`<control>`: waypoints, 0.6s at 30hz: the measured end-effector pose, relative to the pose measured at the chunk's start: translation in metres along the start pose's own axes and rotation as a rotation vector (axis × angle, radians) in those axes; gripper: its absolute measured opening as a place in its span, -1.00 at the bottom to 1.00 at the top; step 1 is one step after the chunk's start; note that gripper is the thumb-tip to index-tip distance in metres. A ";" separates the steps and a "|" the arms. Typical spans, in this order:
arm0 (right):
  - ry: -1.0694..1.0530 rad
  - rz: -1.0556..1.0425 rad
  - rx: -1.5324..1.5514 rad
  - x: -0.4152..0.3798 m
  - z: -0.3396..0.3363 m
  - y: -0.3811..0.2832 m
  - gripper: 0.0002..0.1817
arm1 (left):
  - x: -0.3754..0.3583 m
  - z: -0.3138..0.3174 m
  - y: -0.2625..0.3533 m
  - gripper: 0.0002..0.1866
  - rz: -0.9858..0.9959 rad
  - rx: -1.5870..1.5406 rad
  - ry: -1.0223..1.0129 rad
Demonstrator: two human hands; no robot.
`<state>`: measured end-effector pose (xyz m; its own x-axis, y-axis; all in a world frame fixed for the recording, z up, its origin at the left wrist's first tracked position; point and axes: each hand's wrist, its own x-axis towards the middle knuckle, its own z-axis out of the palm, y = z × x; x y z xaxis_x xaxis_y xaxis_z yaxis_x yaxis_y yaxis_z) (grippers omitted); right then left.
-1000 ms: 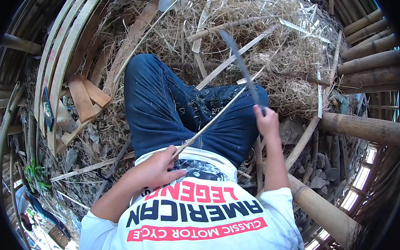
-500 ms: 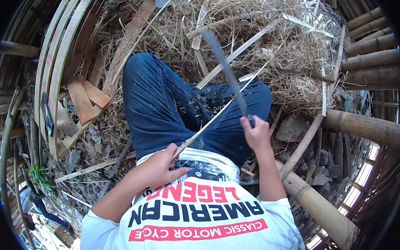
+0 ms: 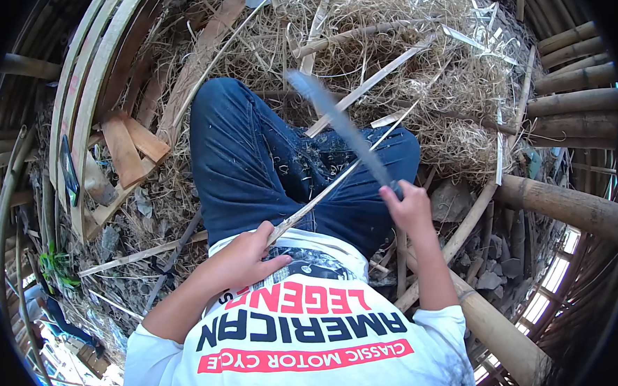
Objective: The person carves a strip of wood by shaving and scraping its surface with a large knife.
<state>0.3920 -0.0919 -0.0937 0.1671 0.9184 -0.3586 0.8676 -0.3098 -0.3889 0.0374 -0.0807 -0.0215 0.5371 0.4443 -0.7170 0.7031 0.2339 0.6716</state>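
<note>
My left hand (image 3: 251, 257), close in front of the shirt, is closed around the near end of a thin bamboo strip (image 3: 321, 194). The strip slants away to the right over my lap, its far tip beyond my right knee. In my right hand (image 3: 409, 209) is the dark handle of a long-bladed knife (image 3: 344, 129), its blade blurred by motion. The blade points up and to the left and crosses over the strip in this view. Under both lie my jeans (image 3: 226, 152), dotted with shavings.
Curly bamboo shavings (image 3: 413, 55) and split strips cover the ground ahead. Wood blocks (image 3: 124, 150) and long curved slats (image 3: 83, 86) stand at left, with a phone-like dark object (image 3: 69, 170) on the slats. Thick bamboo poles (image 3: 494, 323) and broken stones (image 3: 492, 280) lie at right.
My right hand has moved right and slightly toward me, and the knife blade has swung to the left. My left hand and the strip have hardly moved.
</note>
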 end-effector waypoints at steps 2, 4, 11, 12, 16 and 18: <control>0.073 0.095 0.060 0.023 -0.004 0.035 -0.36 | 0.001 0.000 0.000 -0.43 -0.006 0.020 -0.007; 0.101 0.184 0.065 0.041 -0.016 0.061 -0.34 | 0.000 -0.004 0.007 -0.43 -0.027 0.035 -0.022; 0.139 0.131 0.078 0.056 -0.015 0.061 -0.36 | 0.001 -0.002 0.003 -0.44 -0.018 0.005 -0.026; 0.103 0.130 0.118 0.049 -0.014 0.047 -0.38 | 0.001 -0.003 0.005 -0.44 -0.026 0.000 -0.024; -0.061 0.035 0.227 0.003 0.000 -0.014 -0.42 | 0.002 -0.007 0.012 -0.43 -0.091 0.044 -0.052; -0.194 -0.021 0.155 -0.023 0.007 -0.048 -0.35 | 0.005 -0.007 0.014 -0.42 -0.091 0.051 -0.068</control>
<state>0.3436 -0.0998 -0.0725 0.0441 0.8653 -0.4993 0.7851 -0.3391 -0.5184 0.0472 -0.0694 -0.0145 0.4992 0.3631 -0.7867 0.7721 0.2256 0.5941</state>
